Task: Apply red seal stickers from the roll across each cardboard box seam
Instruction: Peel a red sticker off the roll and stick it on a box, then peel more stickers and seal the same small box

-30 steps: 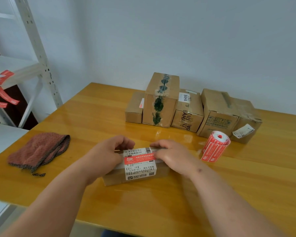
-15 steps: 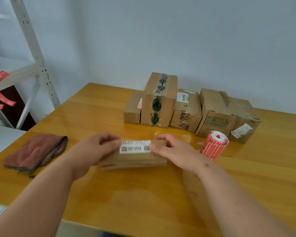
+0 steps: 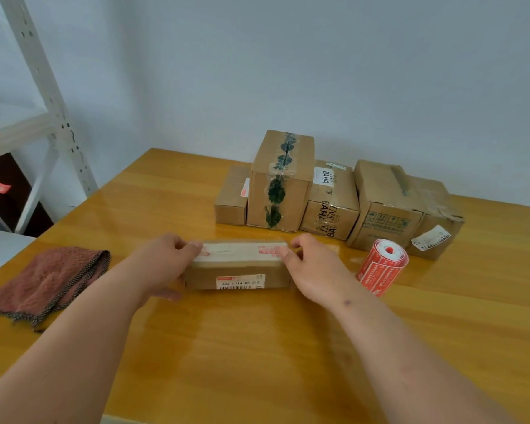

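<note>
A flat cardboard box (image 3: 239,267) lies in the middle of the wooden table (image 3: 257,347), its top covered by pale tape with faint red print and its near side bearing a small barcode label. My left hand (image 3: 162,264) grips its left end and my right hand (image 3: 312,267) grips its right end. The roll of red seal stickers (image 3: 383,266) lies on its side just right of my right hand, touched by neither hand.
Several cardboard boxes (image 3: 280,182) stand in a row at the back of the table by the wall. A reddish-brown cloth (image 3: 48,280) lies at the left edge. A white metal shelf (image 3: 52,96) with red stickers stuck on it stands at the left.
Both hands have turned the flat box over. The face with the white label and red sticker is out of sight, and a taped face is now on top.
</note>
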`<state>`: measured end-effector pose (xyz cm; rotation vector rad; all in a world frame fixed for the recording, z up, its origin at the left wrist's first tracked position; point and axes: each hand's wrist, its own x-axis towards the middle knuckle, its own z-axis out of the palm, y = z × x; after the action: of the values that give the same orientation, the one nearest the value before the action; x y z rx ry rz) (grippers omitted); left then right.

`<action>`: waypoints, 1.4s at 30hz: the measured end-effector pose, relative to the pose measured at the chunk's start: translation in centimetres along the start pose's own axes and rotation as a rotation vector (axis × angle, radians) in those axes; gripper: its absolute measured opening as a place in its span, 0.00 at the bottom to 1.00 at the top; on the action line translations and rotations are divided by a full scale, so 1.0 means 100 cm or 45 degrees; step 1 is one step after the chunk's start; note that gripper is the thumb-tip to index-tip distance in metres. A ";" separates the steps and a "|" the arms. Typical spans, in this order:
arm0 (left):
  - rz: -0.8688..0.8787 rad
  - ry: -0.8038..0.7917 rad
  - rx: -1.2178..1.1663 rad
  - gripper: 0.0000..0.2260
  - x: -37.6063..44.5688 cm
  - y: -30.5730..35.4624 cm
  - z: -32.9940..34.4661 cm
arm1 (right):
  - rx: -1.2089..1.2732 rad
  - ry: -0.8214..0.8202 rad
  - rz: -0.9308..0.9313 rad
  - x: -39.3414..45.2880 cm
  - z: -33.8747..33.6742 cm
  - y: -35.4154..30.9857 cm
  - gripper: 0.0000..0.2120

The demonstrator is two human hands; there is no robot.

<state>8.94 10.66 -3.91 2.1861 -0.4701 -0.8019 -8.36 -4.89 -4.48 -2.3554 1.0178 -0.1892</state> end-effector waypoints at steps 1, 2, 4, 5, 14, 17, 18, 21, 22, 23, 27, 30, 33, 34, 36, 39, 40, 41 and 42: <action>0.016 0.023 0.093 0.18 0.002 -0.001 0.001 | -0.020 0.039 -0.017 0.001 -0.001 0.000 0.16; 0.033 0.052 0.186 0.19 0.003 -0.001 0.002 | -0.034 0.072 -0.040 0.002 -0.003 0.000 0.15; 0.114 0.171 0.398 0.22 0.004 -0.001 0.003 | -0.073 0.144 -0.107 0.001 -0.008 -0.001 0.14; 0.183 0.260 0.478 0.24 0.004 0.000 0.005 | -0.113 0.195 -0.143 0.000 -0.011 -0.001 0.13; 0.719 0.429 0.328 0.17 -0.026 0.036 0.047 | -0.485 0.289 0.026 -0.020 -0.063 0.026 0.26; 0.776 0.346 0.364 0.15 -0.035 0.043 0.065 | -0.453 0.223 0.069 -0.025 -0.077 0.048 0.24; 0.796 0.313 0.384 0.15 -0.038 0.046 0.071 | -0.441 0.185 0.057 -0.027 -0.080 0.055 0.22; 0.876 0.213 0.437 0.14 -0.044 0.056 0.092 | -0.464 0.134 -0.001 -0.030 -0.087 0.072 0.16; 0.891 0.184 0.448 0.14 -0.045 0.060 0.098 | -0.481 0.147 -0.020 -0.031 -0.088 0.076 0.15; 0.902 0.160 0.459 0.14 -0.046 0.063 0.103 | -0.498 0.164 -0.038 -0.031 -0.088 0.079 0.13; 0.930 0.078 0.515 0.15 -0.045 0.073 0.118 | -0.516 0.171 -0.100 -0.026 -0.088 0.083 0.07; 0.955 0.045 0.555 0.15 -0.044 0.083 0.125 | -0.419 0.155 -0.171 -0.020 -0.085 0.078 0.09; 0.989 0.018 0.599 0.17 -0.043 0.095 0.134 | -0.316 0.150 -0.233 -0.014 -0.080 0.073 0.14; 0.989 -0.001 0.616 0.17 -0.042 0.098 0.137 | -0.296 0.139 -0.243 -0.013 -0.079 0.072 0.15; 0.961 -0.038 0.694 0.14 -0.038 0.104 0.143 | -0.271 0.114 -0.257 -0.012 -0.077 0.072 0.15; 0.875 -0.078 0.819 0.08 -0.034 0.113 0.147 | -0.251 0.103 -0.266 -0.012 -0.077 0.074 0.15; 0.855 -0.086 0.844 0.07 -0.033 0.116 0.147 | -0.258 0.109 -0.264 -0.012 -0.078 0.075 0.15; 0.844 -0.091 0.856 0.06 -0.032 0.118 0.147 | -0.269 0.120 -0.259 -0.012 -0.080 0.077 0.15; 0.837 -0.097 0.846 0.06 -0.030 0.119 0.147 | -0.284 0.129 -0.251 -0.012 -0.081 0.080 0.15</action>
<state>-4.11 -3.13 -1.44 2.3275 -1.5727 -0.3832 -16.95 -12.02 -1.97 -2.6746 0.8909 -0.2852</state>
